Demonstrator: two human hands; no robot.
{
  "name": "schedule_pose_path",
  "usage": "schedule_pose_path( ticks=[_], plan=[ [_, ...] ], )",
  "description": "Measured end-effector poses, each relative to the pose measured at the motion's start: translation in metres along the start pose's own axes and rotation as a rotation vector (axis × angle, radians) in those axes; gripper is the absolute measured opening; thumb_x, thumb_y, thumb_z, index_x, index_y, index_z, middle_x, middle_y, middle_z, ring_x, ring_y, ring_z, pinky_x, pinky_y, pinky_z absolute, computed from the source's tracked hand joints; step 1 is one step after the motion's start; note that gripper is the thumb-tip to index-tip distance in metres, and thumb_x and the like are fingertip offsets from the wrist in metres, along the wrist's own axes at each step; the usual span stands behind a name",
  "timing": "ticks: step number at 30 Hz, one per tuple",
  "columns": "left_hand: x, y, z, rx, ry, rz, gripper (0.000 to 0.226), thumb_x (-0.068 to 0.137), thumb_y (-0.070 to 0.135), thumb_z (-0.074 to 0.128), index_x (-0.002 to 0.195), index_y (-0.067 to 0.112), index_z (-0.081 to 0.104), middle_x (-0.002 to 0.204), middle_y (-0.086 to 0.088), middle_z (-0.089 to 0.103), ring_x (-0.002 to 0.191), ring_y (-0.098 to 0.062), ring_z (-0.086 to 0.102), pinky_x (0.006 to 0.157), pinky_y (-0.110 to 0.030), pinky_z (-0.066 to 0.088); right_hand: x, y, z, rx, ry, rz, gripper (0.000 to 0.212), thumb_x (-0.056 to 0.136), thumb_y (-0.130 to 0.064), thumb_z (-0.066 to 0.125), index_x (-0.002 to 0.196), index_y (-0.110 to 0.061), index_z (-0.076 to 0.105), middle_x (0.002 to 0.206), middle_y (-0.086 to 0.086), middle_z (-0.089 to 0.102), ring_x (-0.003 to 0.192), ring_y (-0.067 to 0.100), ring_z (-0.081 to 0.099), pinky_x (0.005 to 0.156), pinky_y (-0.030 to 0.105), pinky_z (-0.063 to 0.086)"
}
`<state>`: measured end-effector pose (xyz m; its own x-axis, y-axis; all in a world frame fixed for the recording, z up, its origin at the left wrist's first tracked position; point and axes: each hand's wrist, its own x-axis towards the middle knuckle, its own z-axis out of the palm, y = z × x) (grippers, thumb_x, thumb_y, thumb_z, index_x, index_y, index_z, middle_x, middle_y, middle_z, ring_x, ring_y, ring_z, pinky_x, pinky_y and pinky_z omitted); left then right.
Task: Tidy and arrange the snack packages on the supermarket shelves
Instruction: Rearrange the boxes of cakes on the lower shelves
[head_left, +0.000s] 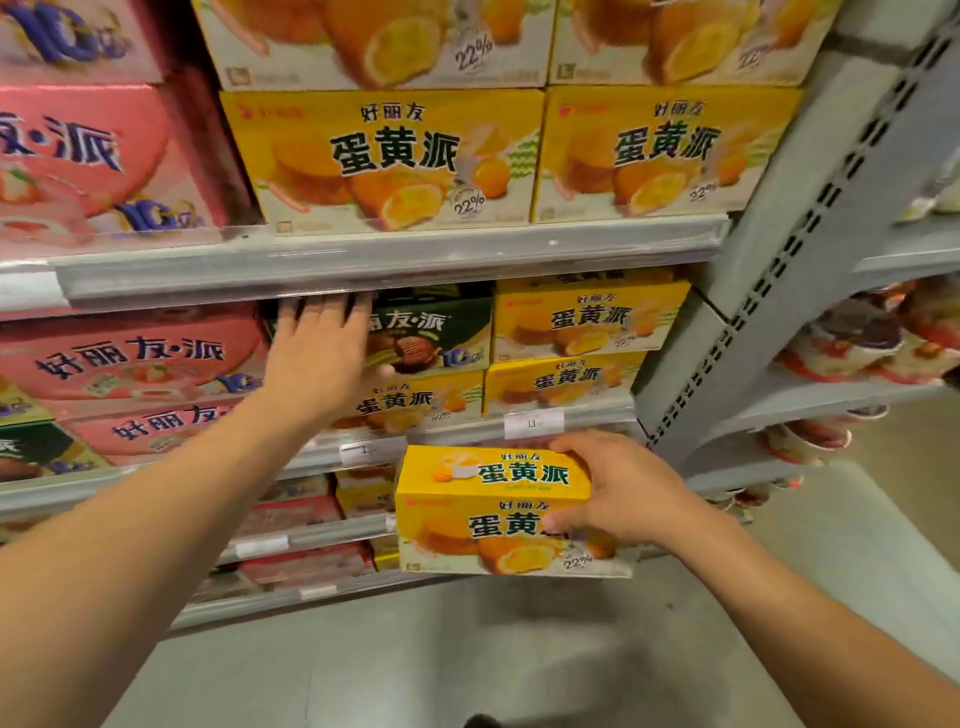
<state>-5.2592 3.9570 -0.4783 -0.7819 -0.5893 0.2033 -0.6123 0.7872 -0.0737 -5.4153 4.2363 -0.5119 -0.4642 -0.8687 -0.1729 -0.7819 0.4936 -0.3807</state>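
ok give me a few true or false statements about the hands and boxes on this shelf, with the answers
1. The right hand holds a yellow box in front of the shelves. True.
2. The left hand grips a pink box. False: its fingers lie straight on the dark green box.
3. The dark green box sits on top of a yellow box. True.
4. The held box is already on a shelf. False: it is off the shelves, in the hand.
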Motion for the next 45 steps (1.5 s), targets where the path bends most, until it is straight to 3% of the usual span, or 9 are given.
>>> schedule_pose_path(
  ticks=[7, 12, 17, 24, 28, 33, 35, 40, 45],
  plan=[
    [0.017, 0.003, 0.0, 0.009, -0.015, -0.115, 0.065, 0.079, 0.044, 0.075, 0.118, 0.001, 0.046, 0.108, -0.028, 0.063, 0.104, -0.045, 0.058, 0.097, -0.054, 0.036, -0.006, 0.014, -0.009, 0.064, -0.031, 0.007, 0.089, 0.052, -0.067, 0.078, 0.131, -0.038, 0.048, 0.117, -0.019, 0.055, 0.103, 0.006, 0.053, 0.084, 0.026, 0.044],
    [0.023, 0.001, -0.009, 0.02, -0.058, -0.114, 0.046, 0.081, 0.045, 0.072, 0.095, 0.01, 0.045, 0.099, -0.019, 0.065, 0.098, -0.039, 0.06, 0.085, -0.046, 0.043, -0.014, 0.02, -0.011, 0.04, -0.036, 0.001, 0.086, 0.054, -0.066, 0.077, 0.131, -0.038, 0.05, 0.113, -0.018, 0.053, 0.105, 0.009, 0.052, 0.085, 0.027, 0.043],
    [0.01, 0.007, -0.014, 0.123, -0.002, -0.048, 0.069, 0.08, 0.047, 0.072, 0.13, 0.004, 0.048, 0.111, -0.028, 0.059, 0.107, -0.046, 0.052, 0.087, -0.05, 0.042, -0.022, 0.025, -0.009, 0.047, -0.04, 0.031, 0.076, 0.054, -0.065, 0.078, 0.122, -0.039, 0.054, 0.106, -0.016, 0.054, 0.099, 0.006, 0.05, 0.084, 0.029, 0.046],
    [-0.043, 0.015, -0.02, 0.108, 0.058, -0.02, 0.081, 0.075, 0.042, 0.078, 0.133, -0.002, 0.044, 0.106, -0.026, 0.05, 0.094, -0.043, 0.048, 0.078, -0.048, 0.038, -0.029, 0.018, -0.007, 0.083, -0.02, 0.025, 0.073, 0.053, -0.063, 0.079, 0.118, -0.042, 0.053, 0.102, -0.021, 0.052, 0.095, 0.002, 0.052, 0.084, 0.031, 0.049],
    [-0.086, -0.007, -0.015, 0.053, 0.056, -0.031, 0.082, 0.071, 0.041, 0.082, 0.132, 0.0, 0.047, 0.103, -0.025, 0.052, 0.086, -0.043, 0.052, 0.072, -0.046, 0.04, -0.034, 0.001, -0.005, 0.121, -0.038, 0.007, 0.075, 0.053, -0.059, 0.083, 0.119, -0.044, 0.05, 0.105, -0.025, 0.052, 0.09, -0.004, 0.056, 0.069, 0.014, 0.047],
    [-0.14, -0.053, -0.002, 0.018, -0.032, -0.084, 0.078, 0.063, 0.038, 0.087, 0.122, 0.001, 0.052, 0.101, -0.023, 0.053, 0.086, -0.041, 0.052, 0.071, -0.046, 0.04, -0.039, -0.047, -0.012, 0.163, -0.085, -0.023, 0.064, 0.057, -0.047, 0.088, 0.106, -0.049, 0.047, 0.108, -0.024, 0.056, 0.09, -0.002, 0.062, 0.073, 0.017, 0.052],
    [-0.162, -0.072, 0.004, 0.007, -0.062, -0.111, 0.078, 0.059, 0.036, 0.088, 0.12, 0.0, 0.054, 0.096, -0.024, 0.052, 0.082, -0.041, 0.052, 0.067, -0.045, 0.038, -0.039, -0.066, -0.02, 0.181, -0.084, -0.036, 0.063, 0.059, -0.042, 0.089, 0.104, -0.05, 0.046, 0.104, -0.026, 0.057, 0.085, -0.01, 0.062, 0.066, 0.009, 0.049],
    [-0.21, -0.105, 0.021, 0.016, -0.134, -0.194, 0.082, 0.052, 0.034, 0.092, 0.117, -0.002, 0.057, 0.087, -0.023, 0.051, 0.073, -0.04, 0.052, 0.062, -0.043, 0.035, -0.015, -0.103, -0.047, 0.085, 0.109, -0.098, 0.075, 0.055, -0.044, 0.088, 0.116, -0.041, 0.044, 0.101, -0.027, 0.049, 0.087, -0.007, 0.053, 0.067, 0.01, 0.037],
    [-0.236, -0.111, 0.034, -0.026, -0.15, -0.272, 0.083, 0.045, 0.033, 0.094, 0.112, -0.002, 0.06, 0.085, -0.022, 0.052, 0.07, -0.039, 0.052, 0.063, -0.045, 0.041, 0.043, -0.129, -0.057, -0.208, 0.413, -0.177, 0.065, 0.066, -0.046, 0.083, 0.119, -0.02, 0.056, 0.095, -0.006, 0.053, 0.085, 0.016, 0.05, 0.077, 0.039, 0.046]
  ],
)
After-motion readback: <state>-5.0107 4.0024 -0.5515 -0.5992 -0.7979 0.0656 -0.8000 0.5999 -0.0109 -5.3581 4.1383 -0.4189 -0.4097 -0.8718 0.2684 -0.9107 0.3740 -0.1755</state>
